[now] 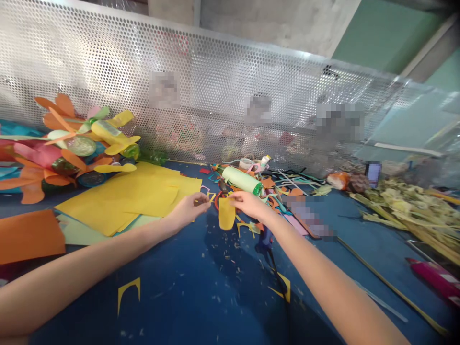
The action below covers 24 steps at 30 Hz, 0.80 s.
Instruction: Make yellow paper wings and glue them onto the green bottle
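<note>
My right hand (247,203) pinches the upper end of a yellow paper petal (227,218) with a rounded lower end, which hangs over the blue table. To its left, my left hand (192,209) has its fingers drawn together, with a small yellow paper scrap (212,197) at the fingertips. Just beyond both hands lies a green bottle wrapped in pale green paper (241,180). Yellow paper offcuts (247,227) lie below my right hand. A dark blue tool with a black cord (266,239), perhaps a glue gun, is partly hidden by my right forearm.
Yellow paper sheets (151,191) and an orange sheet (32,235) lie at left, below bottle-and-paper flowers (82,143). Coloured strips crowd the back middle. Dried plant stalks (406,206), a thin stick (388,282) and a magenta object (433,280) are at right. A perforated metal panel (223,91) stands behind.
</note>
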Each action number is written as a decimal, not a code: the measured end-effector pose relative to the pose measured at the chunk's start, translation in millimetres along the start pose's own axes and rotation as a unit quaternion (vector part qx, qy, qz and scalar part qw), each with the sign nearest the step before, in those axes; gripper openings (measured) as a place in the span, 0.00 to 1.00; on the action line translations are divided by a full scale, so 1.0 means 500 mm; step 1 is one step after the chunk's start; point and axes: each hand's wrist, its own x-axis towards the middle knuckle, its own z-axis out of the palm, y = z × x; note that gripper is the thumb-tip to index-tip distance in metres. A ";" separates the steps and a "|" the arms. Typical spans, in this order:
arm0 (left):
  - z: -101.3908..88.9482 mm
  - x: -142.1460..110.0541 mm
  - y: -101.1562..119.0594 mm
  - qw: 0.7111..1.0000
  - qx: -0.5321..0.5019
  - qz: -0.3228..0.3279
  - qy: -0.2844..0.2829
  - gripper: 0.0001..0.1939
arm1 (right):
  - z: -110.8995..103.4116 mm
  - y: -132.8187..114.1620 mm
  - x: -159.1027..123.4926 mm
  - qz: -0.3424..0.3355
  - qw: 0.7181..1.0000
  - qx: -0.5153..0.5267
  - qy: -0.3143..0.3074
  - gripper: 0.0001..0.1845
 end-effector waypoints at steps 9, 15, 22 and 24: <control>0.034 -0.045 -0.013 0.987 0.114 0.089 -0.073 0.05 | 0.034 -0.038 -0.094 -0.101 0.984 -0.148 -0.002 0.12; 0.054 -0.083 -0.014 0.957 0.216 0.176 -0.081 0.05 | -0.042 -0.013 -0.128 0.011 0.954 -0.271 0.124 0.13; 0.076 -0.129 -0.009 0.885 0.292 0.323 -0.164 0.10 | -0.071 0.008 -0.173 0.194 0.851 -0.488 0.000 0.31; 0.078 -0.129 -0.012 0.869 0.317 0.343 -0.167 0.10 | -0.062 0.009 -0.176 0.199 0.851 -0.485 -0.007 0.30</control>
